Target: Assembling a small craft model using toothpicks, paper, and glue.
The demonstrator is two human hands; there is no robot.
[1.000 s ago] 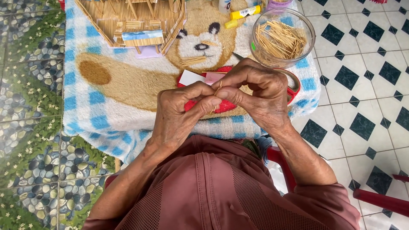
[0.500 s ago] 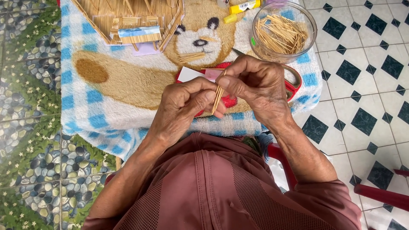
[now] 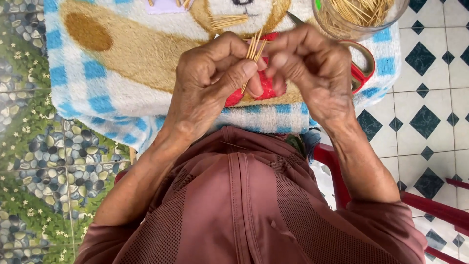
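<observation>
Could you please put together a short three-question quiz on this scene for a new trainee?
1. True or false: the small bundle of toothpicks is pinched between the fingers of the left hand.
2. Where is the clear bowl of loose toothpicks: A) top right on the blanket, B) on the tiled floor, C) on the person's lap?
3. What red-handled tool lies on the bear-patterned blanket, partly hidden behind the right hand?

Key
1. True; the left thumb and forefinger pinch the bundle, and the right hand's fingertips meet it from the other side.
2. A.
3. A pair of scissors; one red handle loop shows beside the right hand.
</observation>
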